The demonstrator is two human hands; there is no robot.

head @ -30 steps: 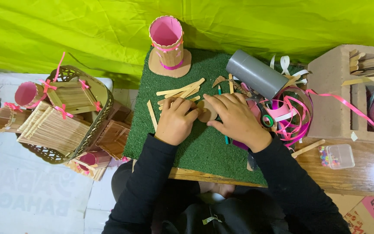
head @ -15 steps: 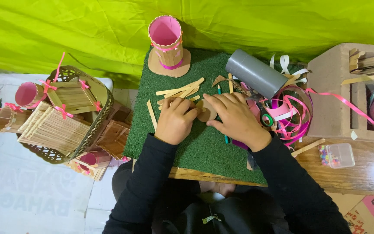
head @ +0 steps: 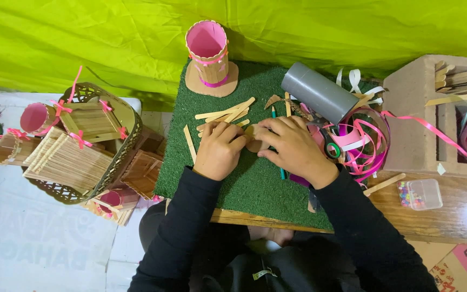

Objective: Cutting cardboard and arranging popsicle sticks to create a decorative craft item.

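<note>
Pressing a round cardboard disc (head: 256,141) onto fuzzy green turf (head: 255,184).

Rough green turf mat (head: 255,184) — wooden sticks (head: 225,113)

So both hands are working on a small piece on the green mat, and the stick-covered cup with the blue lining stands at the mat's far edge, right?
Not quite: the head view shows the stick-covered cup is lined pink, not blue. The rest holds: left hand and right hand meet on a small tan piece on the green mat.
</note>
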